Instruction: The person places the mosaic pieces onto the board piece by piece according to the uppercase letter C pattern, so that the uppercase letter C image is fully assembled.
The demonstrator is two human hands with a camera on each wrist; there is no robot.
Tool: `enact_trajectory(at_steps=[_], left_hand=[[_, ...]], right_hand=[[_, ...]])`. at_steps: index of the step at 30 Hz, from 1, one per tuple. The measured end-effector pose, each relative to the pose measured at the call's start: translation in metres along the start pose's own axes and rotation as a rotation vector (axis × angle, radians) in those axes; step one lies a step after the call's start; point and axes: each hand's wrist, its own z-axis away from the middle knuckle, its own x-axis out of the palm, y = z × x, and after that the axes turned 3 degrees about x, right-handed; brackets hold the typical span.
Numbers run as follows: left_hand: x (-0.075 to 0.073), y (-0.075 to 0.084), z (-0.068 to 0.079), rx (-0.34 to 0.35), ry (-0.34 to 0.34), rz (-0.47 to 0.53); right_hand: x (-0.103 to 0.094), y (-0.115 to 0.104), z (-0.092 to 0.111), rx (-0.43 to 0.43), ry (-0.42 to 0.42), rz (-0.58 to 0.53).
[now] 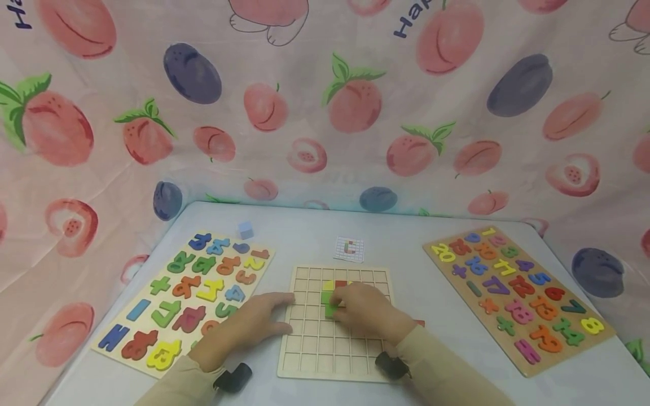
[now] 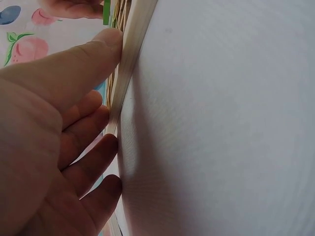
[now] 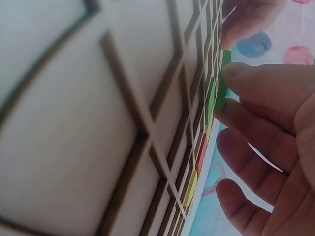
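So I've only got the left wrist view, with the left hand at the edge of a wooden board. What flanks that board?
Observer: A left number board and a right number board.
Operator: And beyond the wooden board, past its far edge?
Observer: A small printed card, seen in the head view.
Operator: How is the right hand gripping?
Observer: The right wrist view shows it pinching a green tile between thumb and forefinger.
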Motion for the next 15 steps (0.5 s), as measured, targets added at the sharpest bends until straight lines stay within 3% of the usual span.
enact_trajectory(at_steps=[15], left_hand=[[0.0003, 0.0018, 0.0007, 0.006, 0.006, 0.006]], right_hand=[[0.0055, -0.0013, -0.0046, -0.010, 0.010, 0.051]])
